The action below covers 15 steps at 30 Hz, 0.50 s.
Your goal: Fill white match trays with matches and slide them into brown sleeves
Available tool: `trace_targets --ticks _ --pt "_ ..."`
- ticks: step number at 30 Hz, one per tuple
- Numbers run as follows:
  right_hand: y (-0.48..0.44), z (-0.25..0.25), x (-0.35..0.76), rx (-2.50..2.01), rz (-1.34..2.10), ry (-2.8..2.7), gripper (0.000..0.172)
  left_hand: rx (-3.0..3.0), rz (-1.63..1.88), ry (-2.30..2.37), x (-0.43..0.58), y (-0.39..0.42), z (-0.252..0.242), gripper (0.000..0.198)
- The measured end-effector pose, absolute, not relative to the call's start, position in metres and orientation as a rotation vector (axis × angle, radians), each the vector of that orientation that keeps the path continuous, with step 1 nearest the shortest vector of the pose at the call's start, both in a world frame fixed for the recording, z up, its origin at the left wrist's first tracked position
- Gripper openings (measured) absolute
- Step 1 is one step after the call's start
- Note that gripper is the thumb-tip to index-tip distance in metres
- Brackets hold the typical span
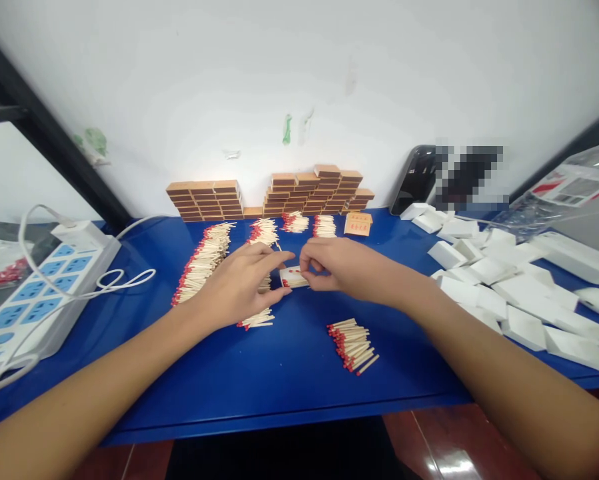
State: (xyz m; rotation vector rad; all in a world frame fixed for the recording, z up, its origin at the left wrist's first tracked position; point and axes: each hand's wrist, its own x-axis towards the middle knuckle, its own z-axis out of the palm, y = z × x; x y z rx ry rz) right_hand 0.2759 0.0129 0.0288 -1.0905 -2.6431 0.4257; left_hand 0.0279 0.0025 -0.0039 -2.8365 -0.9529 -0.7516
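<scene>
My left hand and my right hand meet over the middle of the blue table. Between their fingertips sits a small white matchbox tray holding red-tipped matches. Both hands pinch it, the left from the left side, the right from the right end. A small bundle of matches lies under my left hand. Another loose bundle lies nearer the front edge, to the right.
Long rows of matches lie behind my hands. Stacked brown matchboxes line the wall. Several white inner trays are heaped at right, with a plastic bag. A power strip with white cables sits at left.
</scene>
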Motion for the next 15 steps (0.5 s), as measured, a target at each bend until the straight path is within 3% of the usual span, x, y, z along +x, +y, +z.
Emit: trace_targets --ticks 10,15 --pt "0.0088 0.0251 0.2655 -1.15 0.287 -2.726 0.001 -2.837 -0.795 -0.889 0.0291 0.0001 -0.003 0.049" --pt "0.0107 0.0229 0.2697 -1.149 0.284 -2.727 0.008 -2.84 -0.81 -0.876 0.0279 0.0011 -0.0038 0.05"
